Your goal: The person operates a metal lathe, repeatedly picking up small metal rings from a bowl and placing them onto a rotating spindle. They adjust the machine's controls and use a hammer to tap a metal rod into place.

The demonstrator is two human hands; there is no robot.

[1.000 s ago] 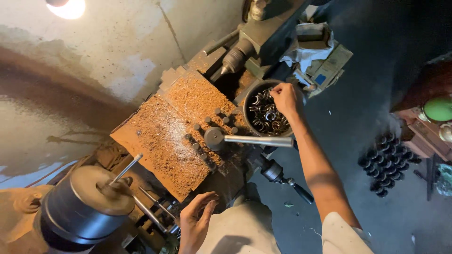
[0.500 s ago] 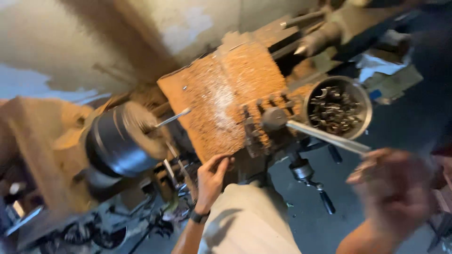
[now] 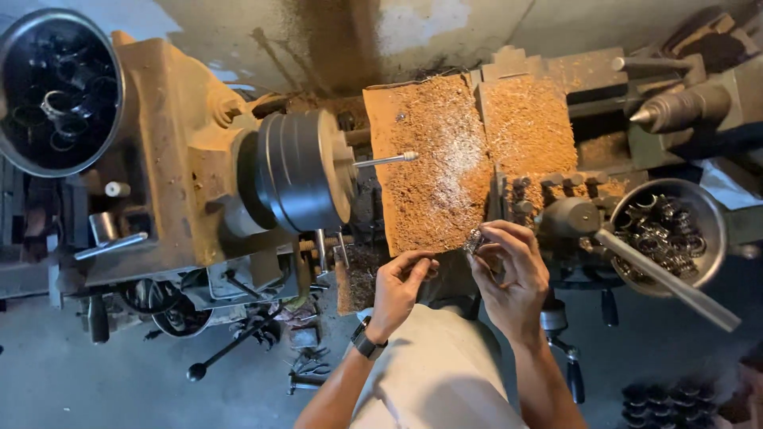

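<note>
My right hand [image 3: 509, 274] is curled, its fingertips pinching a small shiny metal ring [image 3: 475, 241] at the near edge of the chip-covered board [image 3: 429, 159] that lies across the lathe. My left hand [image 3: 400, 287] sits just beside it, to the left, fingers half bent and thumb raised, holding nothing that I can make out; it hangs a little below the board's near edge, apart from the ring.

From the ring, the thin spindle rod [image 3: 387, 160] lies up and to the left, its long axis running left to right, its free tip pointing right over the board. The rod juts out of the dark round chuck [image 3: 302, 171]. My right hand has the ring and is roughly as near the rod's tip as the left, with only the shavings-strewn board between them.

To the right of my right hand stands the tool post with its long handle [image 3: 668, 278] slanting down toward the right, close enough to my wrist to matter. Behind the handle sits a metal bowl of rings [image 3: 699, 206], and farther up the pointed tailstock centre [image 3: 675, 107] aims left. At the far left corner a second bowl [image 3: 56, 91] rests on the headstock, well apart from both hands.
</note>
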